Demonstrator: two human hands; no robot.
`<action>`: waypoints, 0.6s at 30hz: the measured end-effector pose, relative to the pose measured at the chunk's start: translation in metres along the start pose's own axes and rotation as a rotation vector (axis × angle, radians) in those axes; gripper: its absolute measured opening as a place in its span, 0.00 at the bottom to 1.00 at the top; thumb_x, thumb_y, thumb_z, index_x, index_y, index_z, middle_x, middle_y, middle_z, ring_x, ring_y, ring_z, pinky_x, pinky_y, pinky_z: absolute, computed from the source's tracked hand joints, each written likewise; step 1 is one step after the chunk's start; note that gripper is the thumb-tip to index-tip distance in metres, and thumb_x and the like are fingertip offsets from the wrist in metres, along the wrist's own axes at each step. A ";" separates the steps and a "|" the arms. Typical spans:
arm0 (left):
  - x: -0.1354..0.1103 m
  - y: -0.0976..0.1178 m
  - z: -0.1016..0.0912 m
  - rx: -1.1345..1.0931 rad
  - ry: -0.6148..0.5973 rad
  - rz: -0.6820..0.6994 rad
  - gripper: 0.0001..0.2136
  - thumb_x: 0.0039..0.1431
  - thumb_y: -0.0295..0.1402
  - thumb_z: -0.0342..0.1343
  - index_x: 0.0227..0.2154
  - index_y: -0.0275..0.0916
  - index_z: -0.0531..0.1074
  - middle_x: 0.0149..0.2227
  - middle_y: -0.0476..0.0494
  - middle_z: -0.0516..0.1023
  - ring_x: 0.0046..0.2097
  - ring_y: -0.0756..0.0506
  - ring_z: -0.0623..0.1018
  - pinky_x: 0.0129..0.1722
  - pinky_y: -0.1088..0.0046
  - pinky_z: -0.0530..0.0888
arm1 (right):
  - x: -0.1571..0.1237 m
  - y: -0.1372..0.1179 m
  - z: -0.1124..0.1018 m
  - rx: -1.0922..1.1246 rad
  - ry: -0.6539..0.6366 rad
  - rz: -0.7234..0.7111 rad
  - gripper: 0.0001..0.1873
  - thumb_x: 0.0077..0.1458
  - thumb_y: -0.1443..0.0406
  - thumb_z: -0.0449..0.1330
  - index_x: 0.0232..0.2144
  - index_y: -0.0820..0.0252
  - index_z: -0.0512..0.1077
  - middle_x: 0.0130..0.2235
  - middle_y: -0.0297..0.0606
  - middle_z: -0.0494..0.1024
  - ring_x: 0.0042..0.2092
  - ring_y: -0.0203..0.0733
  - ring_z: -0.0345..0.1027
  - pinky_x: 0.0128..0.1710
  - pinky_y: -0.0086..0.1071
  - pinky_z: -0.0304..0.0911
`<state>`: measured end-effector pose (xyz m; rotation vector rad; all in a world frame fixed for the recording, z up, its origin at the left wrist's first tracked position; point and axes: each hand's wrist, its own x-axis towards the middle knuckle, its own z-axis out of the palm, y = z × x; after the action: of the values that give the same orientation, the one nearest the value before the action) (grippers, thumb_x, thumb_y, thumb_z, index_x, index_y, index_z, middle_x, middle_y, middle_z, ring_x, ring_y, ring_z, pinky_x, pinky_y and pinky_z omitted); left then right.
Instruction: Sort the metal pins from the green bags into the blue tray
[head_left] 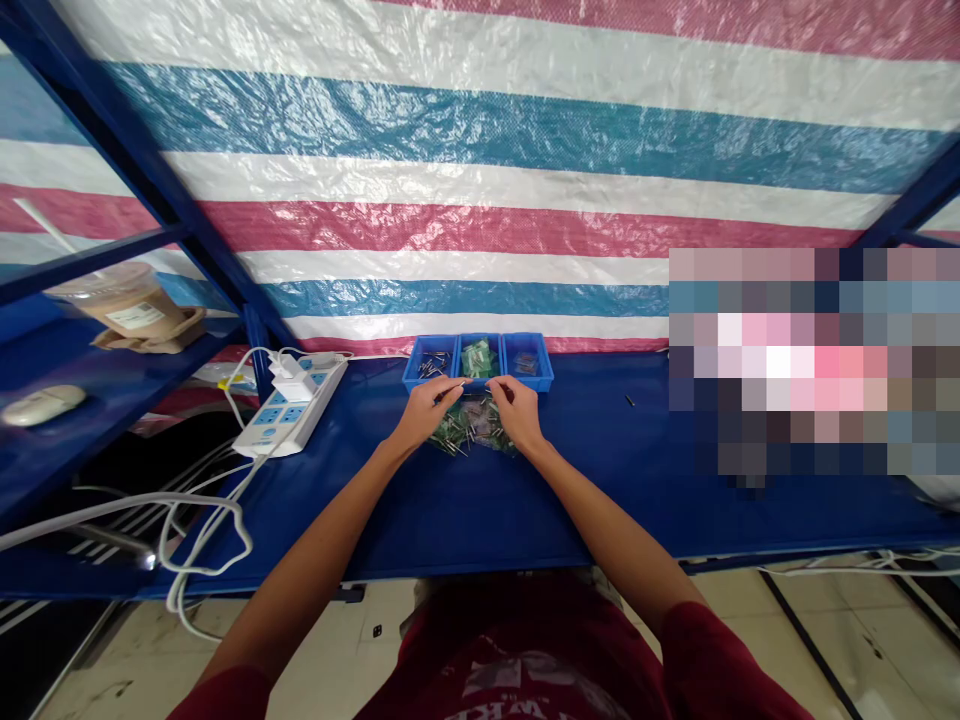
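Note:
My left hand (pixel 429 410) and my right hand (pixel 519 410) face each other just in front of a row of three blue bins. Thumb and fingers of each hand are pinched together, close to the bins' front edge. What sits between the fingertips is too small to make out. Below them lies a pile of small metal pin-like parts (pixel 452 434) with green and clear plastic bags. The left bin (pixel 409 372) holds loose metal parts, the middle bin (pixel 480 381) green-tinted bags, and the right bin (pixel 546 374) small packets.
A white power strip (pixel 304 412) with plugged-in chargers stands at left, its white cables (pixel 217 570) looping over the table edge. A drink cup (pixel 127 300) and a mouse (pixel 43 405) rest on the left shelf. One small dark part (pixel 629 400) lies right on the blue table (pixel 480 520).

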<state>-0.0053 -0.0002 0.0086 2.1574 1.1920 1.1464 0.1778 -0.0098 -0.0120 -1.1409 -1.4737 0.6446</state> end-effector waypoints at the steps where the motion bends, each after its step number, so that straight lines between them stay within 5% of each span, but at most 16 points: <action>1: 0.000 -0.001 0.000 -0.020 -0.006 -0.004 0.18 0.61 0.44 0.52 0.42 0.37 0.78 0.29 0.44 0.77 0.29 0.47 0.72 0.30 0.73 0.69 | -0.001 -0.001 0.000 0.002 -0.010 -0.016 0.16 0.58 0.56 0.52 0.30 0.58 0.74 0.27 0.35 0.75 0.29 0.39 0.66 0.33 0.31 0.60; 10: 0.000 0.001 -0.004 -0.177 0.000 -0.089 0.20 0.57 0.44 0.57 0.47 0.36 0.75 0.19 0.52 0.70 0.21 0.51 0.67 0.24 0.76 0.65 | -0.004 -0.006 0.002 0.012 -0.212 -0.128 0.12 0.56 0.56 0.57 0.32 0.58 0.75 0.30 0.37 0.75 0.28 0.37 0.64 0.31 0.31 0.62; 18: 0.000 0.005 -0.002 -0.264 -0.029 -0.122 0.17 0.56 0.43 0.58 0.42 0.35 0.75 0.16 0.54 0.68 0.19 0.52 0.65 0.21 0.76 0.65 | -0.004 -0.008 0.002 0.032 -0.235 -0.132 0.13 0.56 0.55 0.57 0.30 0.58 0.75 0.28 0.35 0.73 0.27 0.36 0.62 0.30 0.30 0.60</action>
<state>-0.0046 -0.0033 0.0131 1.8727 1.0773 1.1453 0.1730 -0.0163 -0.0075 -0.9589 -1.7159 0.7262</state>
